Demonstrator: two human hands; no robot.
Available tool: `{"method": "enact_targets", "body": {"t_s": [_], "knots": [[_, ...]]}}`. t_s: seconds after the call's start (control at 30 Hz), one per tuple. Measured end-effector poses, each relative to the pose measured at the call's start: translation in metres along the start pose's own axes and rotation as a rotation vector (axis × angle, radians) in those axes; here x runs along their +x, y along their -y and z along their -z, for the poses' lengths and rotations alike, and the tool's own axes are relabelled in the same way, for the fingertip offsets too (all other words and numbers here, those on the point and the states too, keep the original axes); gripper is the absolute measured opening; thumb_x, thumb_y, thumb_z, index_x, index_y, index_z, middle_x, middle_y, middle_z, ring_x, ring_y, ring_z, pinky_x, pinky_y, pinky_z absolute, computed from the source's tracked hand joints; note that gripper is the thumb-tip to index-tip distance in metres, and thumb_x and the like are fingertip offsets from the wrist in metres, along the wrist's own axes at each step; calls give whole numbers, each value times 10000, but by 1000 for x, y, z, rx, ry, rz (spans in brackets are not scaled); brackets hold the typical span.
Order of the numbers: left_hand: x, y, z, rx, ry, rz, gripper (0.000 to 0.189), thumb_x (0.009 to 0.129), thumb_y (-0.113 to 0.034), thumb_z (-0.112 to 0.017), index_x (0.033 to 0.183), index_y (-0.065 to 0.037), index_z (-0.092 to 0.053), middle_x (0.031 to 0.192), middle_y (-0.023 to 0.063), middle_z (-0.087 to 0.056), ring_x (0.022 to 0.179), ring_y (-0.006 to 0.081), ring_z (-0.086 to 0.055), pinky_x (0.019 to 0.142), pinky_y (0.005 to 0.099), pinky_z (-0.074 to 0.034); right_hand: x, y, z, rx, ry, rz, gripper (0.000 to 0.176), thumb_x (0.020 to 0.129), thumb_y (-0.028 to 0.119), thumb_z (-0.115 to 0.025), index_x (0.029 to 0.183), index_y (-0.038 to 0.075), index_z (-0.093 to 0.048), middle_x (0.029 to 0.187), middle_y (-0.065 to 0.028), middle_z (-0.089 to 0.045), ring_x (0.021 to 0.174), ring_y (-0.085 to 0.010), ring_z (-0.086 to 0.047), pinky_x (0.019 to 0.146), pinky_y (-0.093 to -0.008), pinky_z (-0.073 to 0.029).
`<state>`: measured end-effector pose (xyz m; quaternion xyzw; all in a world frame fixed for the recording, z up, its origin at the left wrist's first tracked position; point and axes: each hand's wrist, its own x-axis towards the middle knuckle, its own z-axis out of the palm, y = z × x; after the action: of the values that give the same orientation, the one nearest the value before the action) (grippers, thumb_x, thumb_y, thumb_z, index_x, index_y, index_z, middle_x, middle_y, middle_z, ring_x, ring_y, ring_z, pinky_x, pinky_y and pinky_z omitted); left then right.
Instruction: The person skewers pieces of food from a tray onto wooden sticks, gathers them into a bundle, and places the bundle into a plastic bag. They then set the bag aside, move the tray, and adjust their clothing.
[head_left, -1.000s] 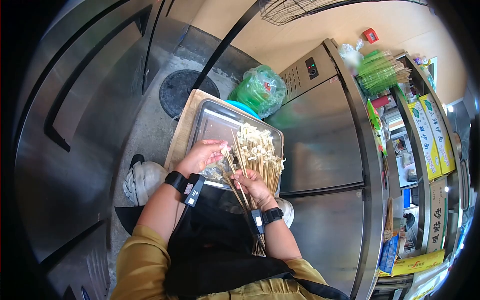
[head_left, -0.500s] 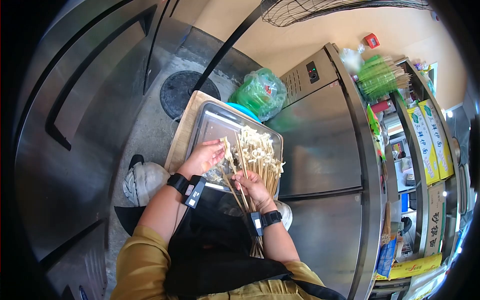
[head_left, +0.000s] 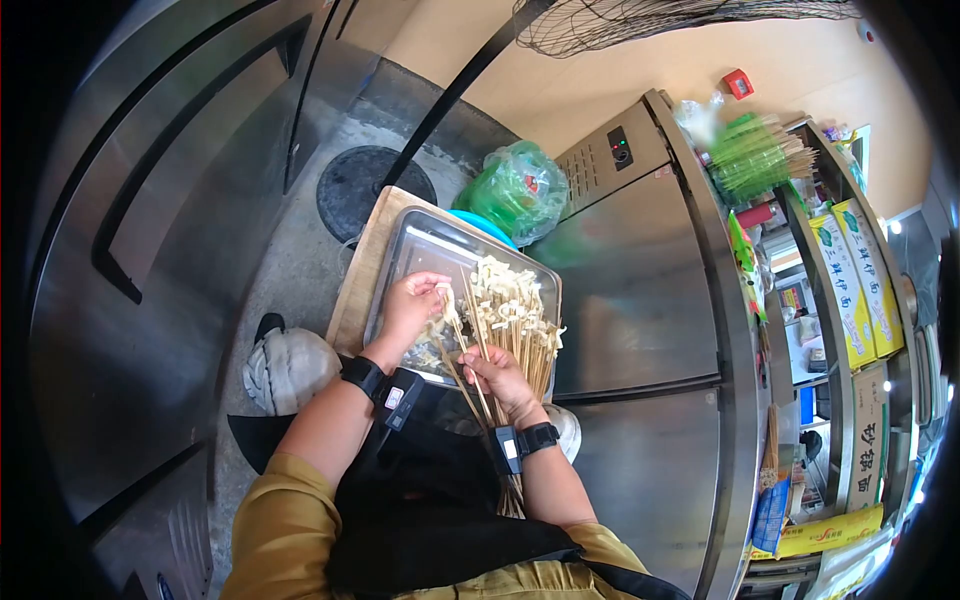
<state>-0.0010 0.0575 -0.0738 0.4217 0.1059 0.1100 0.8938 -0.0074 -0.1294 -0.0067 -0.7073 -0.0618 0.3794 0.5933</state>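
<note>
Over the metal tray (head_left: 408,248), my left hand (head_left: 412,308) pinches a pale food piece (head_left: 447,300) at the top end of a thin wooden skewer. My right hand (head_left: 498,378) is closed round several wooden skewers (head_left: 512,492), whose lower ends hang down past my wrist. Just right of the hands, a pile of skewered pale food pieces (head_left: 510,295) fills the right side of the tray, sticks pointing toward me. Small loose bits lie on the tray beneath my hands.
A wooden board (head_left: 352,300) lies under the tray. Behind are a blue basin (head_left: 485,228) and a green plastic bag (head_left: 518,192). A steel fridge (head_left: 640,290) stands at the right, beside shelves with yellow boxes (head_left: 842,290). Steel doors (head_left: 190,230) line the left; a black pole (head_left: 455,88) slants overhead.
My left hand has turned, with its fingers now curled over the food piece at the skewer's top. My right hand keeps its hold on the skewers.
</note>
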Motion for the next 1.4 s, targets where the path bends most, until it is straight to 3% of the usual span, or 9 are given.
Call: {"method": "enact_targets", "body": {"t_s": [0.23, 0.4, 0.63, 0.77, 0.87, 0.97, 1.13, 1.33, 1.4], "knots": [[-11, 6, -13, 200, -80, -146, 172, 848, 4, -557, 995, 11, -645, 805, 23, -649, 667, 42, -574, 568, 173, -462, 2, -3, 3, 7, 10, 10, 124, 884, 150, -557, 891, 39, -612, 616, 22, -551, 470, -14, -397, 419, -156, -249], [-11, 9, -17, 172, -58, -91, 177, 865, -30, -562, 1024, 4, -633, 860, 31, -649, 710, 41, -568, 586, 178, -456, 2, -5, 3, 13, -6, 54, 125, 887, 153, -552, 895, 43, -612, 615, 18, -558, 453, -13, -379, 410, -157, -234], [-17, 20, -20, 152, 56, -54, 166, 866, -12, -547, 1006, 6, -635, 916, 69, -663, 751, 91, -618, 613, 213, -512, 10, -18, 12, 46, -27, 76, 119, 897, 135, -542, 892, 29, -596, 641, 10, -555, 540, -48, -460, 499, -168, -344], [-26, 10, -26, 68, -67, -47, 328, 840, -19, -592, 1160, -13, -519, 896, 97, -636, 763, 117, -608, 626, 238, -525, 12, -16, 10, 50, -60, 92, 117, 895, 139, -546, 898, 31, -591, 653, 11, -552, 557, -47, -461, 509, -172, -343], [-22, 14, -22, -179, -145, 275, 380, 823, -46, -630, 1169, -1, -477, 902, 104, -620, 798, 131, -596, 676, 251, -522, 13, -18, 10, 54, -53, 113, 123, 895, 150, -551, 900, 33, -589, 653, 13, -552, 554, -46, -460, 507, -172, -342], [-23, 11, -13, -272, 36, 458, 329, 817, -77, -649, 1099, 18, -508, 939, 92, -610, 841, 136, -585, 719, 244, -508, 11, -17, 10, 53, -57, 107, 127, 894, 161, -560, 902, 37, -589, 650, 18, -552, 545, -45, -457, 505, -172, -342], [-22, 14, -11, -203, 39, 470, 309, 808, -90, -663, 1061, 17, -521, 945, 70, -603, 851, 133, -582, 717, 212, -489, 8, -15, 6, 23, -79, 96, 128, 892, 171, -567, 905, 46, -592, 638, 30, -550, 523, -34, -448, 478, -169, -333], [-18, 28, -11, -91, -56, 378, 251, 808, -44, -642, 1025, 15, -530, 937, 81, -607, 814, 147, -596, 705, 233, -501, 1, 2, -11, -287, -327, 207, 172, 911, 204, -540, 901, 40, -589, 620, 24, -550, 507, -37, -451, 452, -179, -348], [-16, 34, -11, -88, -36, 334, 225, 813, -26, -625, 1016, 17, -537, 933, 88, -605, 807, 156, -602, 706, 250, -510, 0, 4, -9, -183, -200, 186, 177, 923, 188, -516, 901, 28, -589, 652, 13, -557, 496, -52, -438, 459, -191, -357]]}}
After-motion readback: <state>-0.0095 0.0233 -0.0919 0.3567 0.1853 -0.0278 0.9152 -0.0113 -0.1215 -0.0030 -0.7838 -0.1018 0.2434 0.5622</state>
